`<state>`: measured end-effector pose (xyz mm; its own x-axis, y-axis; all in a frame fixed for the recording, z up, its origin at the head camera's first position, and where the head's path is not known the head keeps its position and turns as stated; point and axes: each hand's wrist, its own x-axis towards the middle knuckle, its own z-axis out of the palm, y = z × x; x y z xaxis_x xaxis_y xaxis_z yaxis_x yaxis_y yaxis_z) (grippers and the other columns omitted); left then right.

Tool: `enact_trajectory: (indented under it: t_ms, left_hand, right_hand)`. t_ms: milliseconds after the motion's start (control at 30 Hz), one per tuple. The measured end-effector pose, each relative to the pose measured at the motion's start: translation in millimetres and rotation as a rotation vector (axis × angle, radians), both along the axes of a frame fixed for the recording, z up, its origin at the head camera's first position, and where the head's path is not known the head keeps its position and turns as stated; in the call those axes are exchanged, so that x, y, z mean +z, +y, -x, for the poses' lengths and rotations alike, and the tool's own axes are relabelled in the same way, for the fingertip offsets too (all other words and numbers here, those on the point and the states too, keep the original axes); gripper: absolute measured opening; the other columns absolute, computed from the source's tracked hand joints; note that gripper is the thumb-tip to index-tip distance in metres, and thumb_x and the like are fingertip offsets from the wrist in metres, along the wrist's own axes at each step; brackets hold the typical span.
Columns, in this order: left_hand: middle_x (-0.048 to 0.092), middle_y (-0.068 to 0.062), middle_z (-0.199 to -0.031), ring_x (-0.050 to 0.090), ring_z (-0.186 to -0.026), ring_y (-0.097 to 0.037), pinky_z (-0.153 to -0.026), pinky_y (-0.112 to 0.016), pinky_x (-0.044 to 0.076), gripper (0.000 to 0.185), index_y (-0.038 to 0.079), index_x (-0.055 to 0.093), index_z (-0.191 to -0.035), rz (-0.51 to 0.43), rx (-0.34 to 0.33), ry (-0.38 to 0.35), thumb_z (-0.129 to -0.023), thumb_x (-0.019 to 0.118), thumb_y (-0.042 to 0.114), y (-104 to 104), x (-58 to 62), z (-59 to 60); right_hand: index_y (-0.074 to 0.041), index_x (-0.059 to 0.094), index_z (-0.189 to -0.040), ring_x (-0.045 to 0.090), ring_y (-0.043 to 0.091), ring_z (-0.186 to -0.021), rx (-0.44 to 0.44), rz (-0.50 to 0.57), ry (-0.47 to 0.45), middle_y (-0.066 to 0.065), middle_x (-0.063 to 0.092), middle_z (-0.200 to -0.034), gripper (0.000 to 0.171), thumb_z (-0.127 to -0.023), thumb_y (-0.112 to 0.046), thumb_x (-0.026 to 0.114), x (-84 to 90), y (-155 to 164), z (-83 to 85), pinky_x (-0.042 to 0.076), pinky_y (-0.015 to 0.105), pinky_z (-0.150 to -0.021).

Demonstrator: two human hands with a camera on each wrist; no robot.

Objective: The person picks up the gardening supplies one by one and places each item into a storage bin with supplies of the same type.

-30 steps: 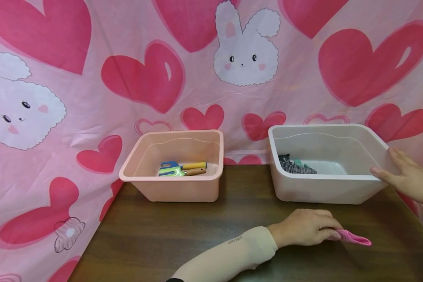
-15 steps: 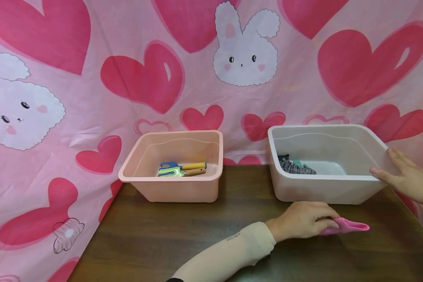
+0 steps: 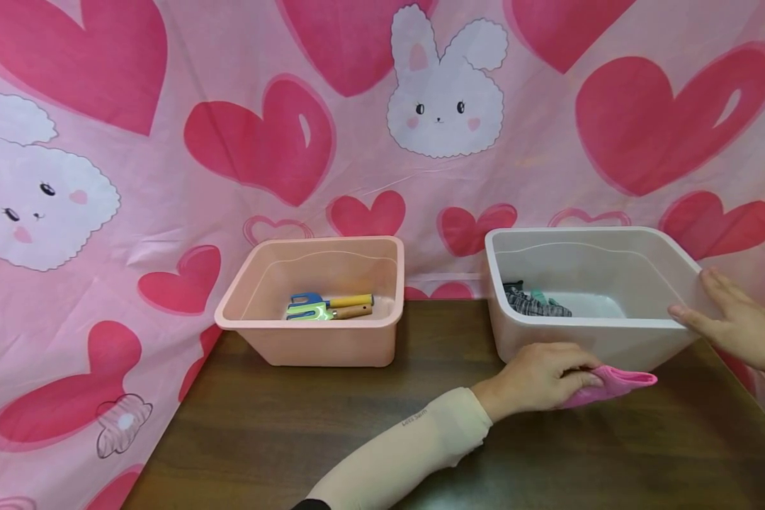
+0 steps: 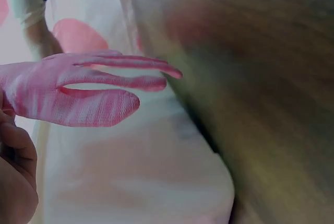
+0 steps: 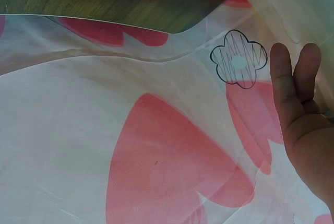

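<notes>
My left hand (image 3: 542,379) pinches a pink knitted glove (image 3: 612,384) between thumb and fingers, just in front of the white bin (image 3: 580,343). In the left wrist view the glove (image 4: 78,91) hangs by its cuff end, its fingers dangling toward the table. My right hand (image 3: 736,319) rests with straight fingers on the right side of the white bin; in the right wrist view two fingertips (image 5: 282,57) lie along the pale wall. Inside the white bin lie a grey-black mottled knitted piece (image 3: 535,304), a teal piece (image 3: 540,294) and something black.
Left of the white bin stands a peach bin (image 3: 331,345) with a blue hand fork (image 3: 306,298) with a yellow handle and a green hand fork (image 3: 309,312) with a wooden handle. Both bins stand at the back of the wooden table (image 3: 280,439), before a pink heart-patterned cloth (image 3: 134,177).
My left hand has lifted the pink glove and carried it closer to the white bin, slightly leftward. My right hand has stayed at the bin's side.
</notes>
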<state>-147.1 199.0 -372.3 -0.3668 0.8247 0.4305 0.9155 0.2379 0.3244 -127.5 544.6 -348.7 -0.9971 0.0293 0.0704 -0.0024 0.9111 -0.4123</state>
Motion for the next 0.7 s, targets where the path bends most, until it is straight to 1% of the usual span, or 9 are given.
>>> enact_trajectory:
  t_ms: [133, 333, 600, 700]
  left_hand:
    - [0.067, 0.015, -0.100, 0.051, -0.086, 0.010, -0.081, 0.000, 0.035, 0.019, 0.018, 0.075, -0.113, -0.060, 0.020, -0.015, -0.097, 0.070, 0.028, -3, 6.9, 4.3]
    - [0.068, 0.016, -0.098, 0.049, -0.082, 0.010, -0.080, 0.000, 0.035, 0.018, 0.019, 0.075, -0.112, -0.111, 0.040, -0.029, -0.097, 0.071, 0.027, -5, 14.7, 7.3]
    - [0.073, 0.009, -0.107, 0.055, -0.090, 0.007, -0.087, -0.001, 0.036, 0.021, 0.015, 0.074, -0.115, -0.181, 0.064, -0.079, -0.096, 0.072, 0.023, -8, 26.5, 11.8]
    - [0.073, 0.009, -0.108, 0.056, -0.090, 0.007, -0.086, -0.003, 0.037, 0.021, 0.016, 0.074, -0.116, -0.197, 0.097, -0.106, -0.097, 0.071, 0.024, -10, 30.8, 14.1]
  right_hand:
    - [0.002, -0.012, -0.155, -0.013, 0.056, -0.143, 0.004, 0.003, 0.008, 0.039, -0.013, -0.154, 0.096, -0.101, -0.046, 0.051, -0.4, 0, -0.6, -0.007, 0.075, -0.106]
    - [0.001, -0.014, -0.155, -0.014, 0.057, -0.142, -0.007, 0.003, -0.006, 0.039, -0.014, -0.154, 0.097, -0.101, -0.047, 0.051, 0.1, -1, -1.4, -0.006, 0.077, -0.103]
    - [-0.001, -0.015, -0.154, -0.015, 0.057, -0.141, -0.016, 0.007, -0.028, 0.038, -0.016, -0.154, 0.097, -0.101, -0.049, 0.051, 3.6, -2, -2.4, -0.005, 0.079, -0.101]
    - [-0.001, -0.016, -0.154, -0.016, 0.057, -0.141, -0.018, 0.012, -0.041, 0.038, -0.017, -0.154, 0.098, -0.101, -0.049, 0.050, 4.7, -2, -2.6, -0.005, 0.079, -0.100]
